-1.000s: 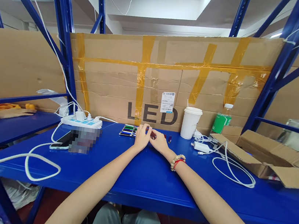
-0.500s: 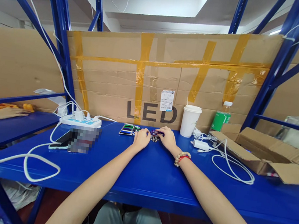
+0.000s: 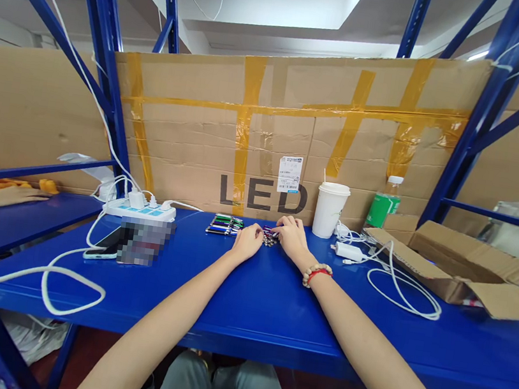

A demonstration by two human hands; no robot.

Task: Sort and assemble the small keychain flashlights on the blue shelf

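Blue tabletop [image 3: 253,309] has some pens [image 3: 222,225] right by the curled left hand [image 3: 248,241]; right hand [image 3: 292,238]'s at some shiny bits [image 3: 270,238], can't tell if either's gripping.

On the bench [image 3: 248,309], pen-like items [image 3: 223,225] lie left of the left hand [image 3: 247,242]; small pieces [image 3: 271,237] lie between the 2 hands. Right of the right hand [image 3: 292,238]: cup [image 3: 330,212], then adapter [image 3: 349,252], then open carton [image 3: 452,267]. Far left: power strip [image 3: 141,211], phone [image 3: 107,245] before it. Cardboard panel [image 3: 189,146] stands behind.
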